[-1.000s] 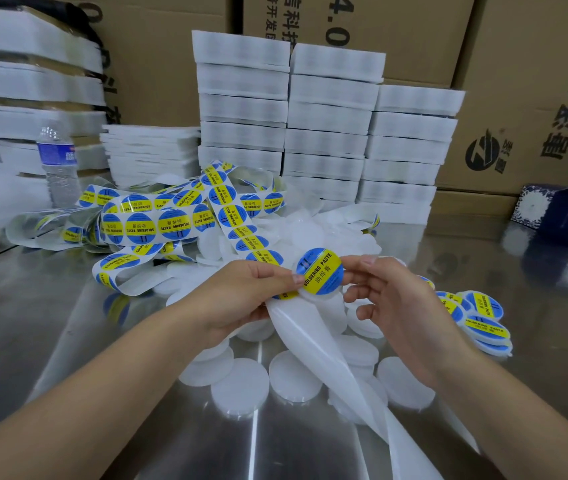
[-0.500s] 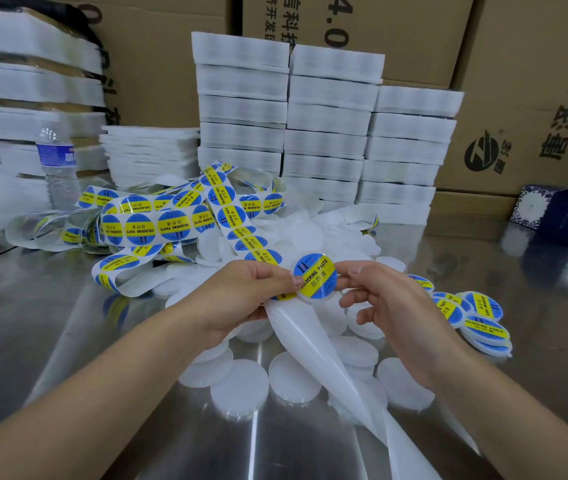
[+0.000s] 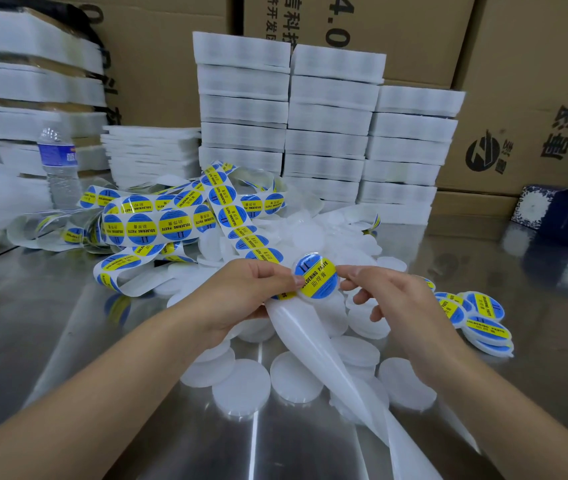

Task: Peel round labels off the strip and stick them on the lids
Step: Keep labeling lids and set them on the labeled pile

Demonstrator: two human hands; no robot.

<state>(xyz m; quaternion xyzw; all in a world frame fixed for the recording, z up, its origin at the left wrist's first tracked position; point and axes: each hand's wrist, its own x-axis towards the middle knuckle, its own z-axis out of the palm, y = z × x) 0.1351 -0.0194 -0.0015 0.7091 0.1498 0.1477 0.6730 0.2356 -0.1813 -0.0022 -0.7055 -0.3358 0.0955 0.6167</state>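
Note:
A round translucent lid (image 3: 315,277) carrying a blue-and-yellow "soldering paste" label is held up between both hands. My left hand (image 3: 241,292) grips the label strip (image 3: 237,233) and its thumb presses the lid's left edge. My right hand (image 3: 396,303) pinches the lid's right edge with its fingertips. The empty white backing (image 3: 313,344) trails from my left hand toward the lower right. Bare white lids (image 3: 241,389) lie scattered on the steel table below. Several labelled lids (image 3: 483,323) are piled at the right.
Coiled label strips (image 3: 151,226) lie heaped behind my hands, with a water bottle (image 3: 59,164) at the left. Stacks of white foam trays (image 3: 327,133) and cardboard boxes (image 3: 535,98) line the back. A dark patterned box (image 3: 562,216) sits at the far right.
My right hand's fingers came from behind the lid round to its right edge. The labelled lid turned slightly between the hands. My left hand stayed put.

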